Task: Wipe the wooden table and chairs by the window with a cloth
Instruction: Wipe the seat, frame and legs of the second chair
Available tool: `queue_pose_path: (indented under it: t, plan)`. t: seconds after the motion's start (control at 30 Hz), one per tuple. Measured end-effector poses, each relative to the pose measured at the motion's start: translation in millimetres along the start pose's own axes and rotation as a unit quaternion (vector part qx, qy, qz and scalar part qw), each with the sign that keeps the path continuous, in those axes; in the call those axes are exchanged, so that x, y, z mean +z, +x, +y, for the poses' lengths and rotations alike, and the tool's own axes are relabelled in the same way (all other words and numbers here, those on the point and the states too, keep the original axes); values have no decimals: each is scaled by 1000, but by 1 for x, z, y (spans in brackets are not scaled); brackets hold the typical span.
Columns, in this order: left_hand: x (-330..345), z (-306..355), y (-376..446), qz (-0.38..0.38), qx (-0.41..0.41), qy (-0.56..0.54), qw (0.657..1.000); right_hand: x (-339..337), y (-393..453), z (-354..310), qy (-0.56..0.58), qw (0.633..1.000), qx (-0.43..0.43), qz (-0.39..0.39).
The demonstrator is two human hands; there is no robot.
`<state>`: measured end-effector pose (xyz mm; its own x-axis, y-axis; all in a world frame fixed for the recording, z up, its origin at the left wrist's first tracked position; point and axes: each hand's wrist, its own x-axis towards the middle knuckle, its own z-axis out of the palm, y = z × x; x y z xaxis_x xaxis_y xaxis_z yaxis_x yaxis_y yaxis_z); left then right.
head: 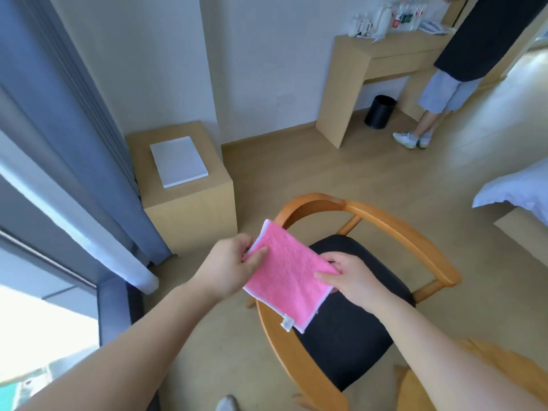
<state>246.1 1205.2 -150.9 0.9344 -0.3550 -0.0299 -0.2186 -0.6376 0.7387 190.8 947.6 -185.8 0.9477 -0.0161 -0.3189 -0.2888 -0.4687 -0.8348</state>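
A pink cloth with a white border and a small tag is held flat in the air between both hands. My left hand pinches its left edge. On the opposite edge my right hand grips it. Directly under the cloth stands a wooden armchair with a curved back rail and a dark seat cushion. A low wooden side table stands beyond it by the curtain, with a white pad lying on top.
Grey curtains and the window fill the left side. A wooden desk with bottles and cups stands at the back, a black bin beside it and another person in front. A bed corner is at right.
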Motion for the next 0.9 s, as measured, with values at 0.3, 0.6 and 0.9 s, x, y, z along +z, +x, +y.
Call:
queue_pose_path:
  t: [0.3, 0.6, 0.9]
  plan:
    - [152, -21, -122, 1, -247, -31, 968, 1, -28, 110, -81, 993, 45, -72]
    - [257, -41, -202, -87, -401, -128, 903, 26, -46, 183, -132, 979, 97, -119]
    - [296, -68, -207, -137, -418, -72, 895, 50, -41, 223, -208, 967, 103, -101]
